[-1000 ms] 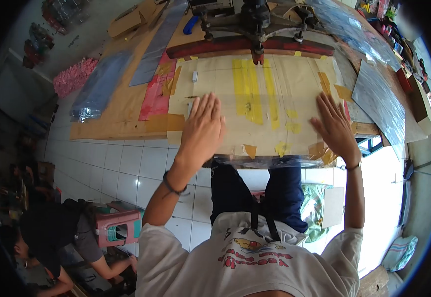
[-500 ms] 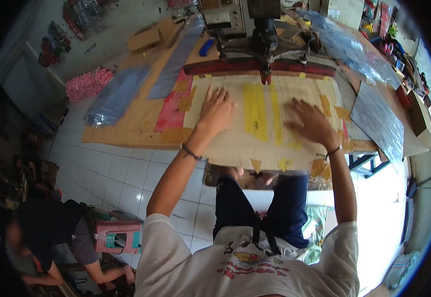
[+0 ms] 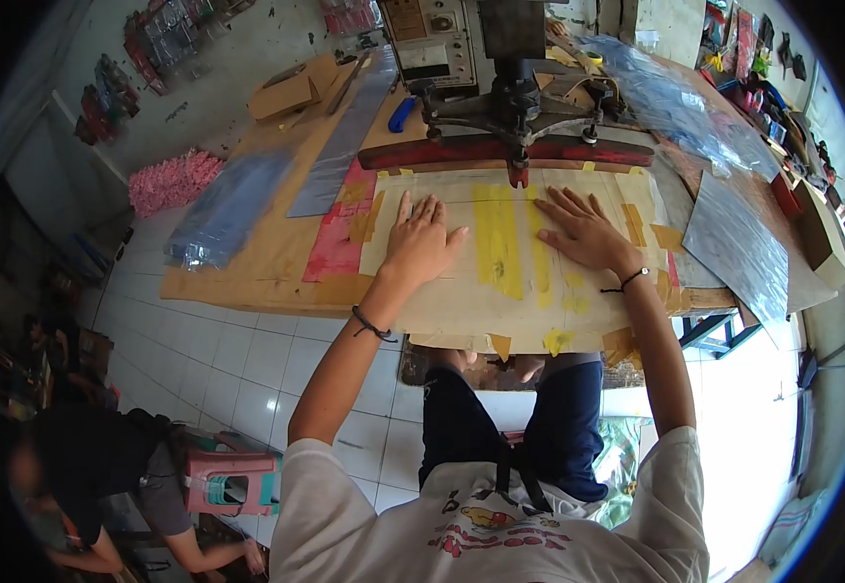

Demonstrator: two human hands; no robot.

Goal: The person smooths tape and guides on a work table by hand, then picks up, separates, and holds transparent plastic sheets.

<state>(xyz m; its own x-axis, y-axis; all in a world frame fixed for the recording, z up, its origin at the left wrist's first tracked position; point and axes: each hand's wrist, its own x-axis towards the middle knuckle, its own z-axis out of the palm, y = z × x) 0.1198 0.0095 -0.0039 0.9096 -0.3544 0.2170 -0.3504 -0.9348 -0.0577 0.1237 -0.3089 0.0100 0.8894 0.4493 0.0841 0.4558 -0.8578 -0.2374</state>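
Observation:
A pale board or sheet (image 3: 456, 316) patched with yellow and tan tape lies at the table's front edge. Flat on its left part rests my left hand (image 3: 421, 240), fingers stretched out. My right hand (image 3: 586, 231) lies spread on the right part, its fingertips close to a yellow tape strip (image 3: 542, 257). Neither hand grips anything. Just beyond the board is a press machine (image 3: 515, 112) with a long red bar (image 3: 398, 156) running across the far edge. A pink-red strip (image 3: 335, 238) shows beside the board's left edge.
Clear plastic sheets (image 3: 238, 199) lie on the table's left, and more plastic (image 3: 680, 102) at the back right. A grey sheet (image 3: 741, 248) overhangs the right side. A blue-handled tool (image 3: 402, 114) lies left of the press. A person in black (image 3: 92, 466) bends near a pink stool (image 3: 219, 481).
My right hand has moved left and settled onto the board near the yellow strip. My left hand stays flat in about the same place. The view has tilted slightly upward.

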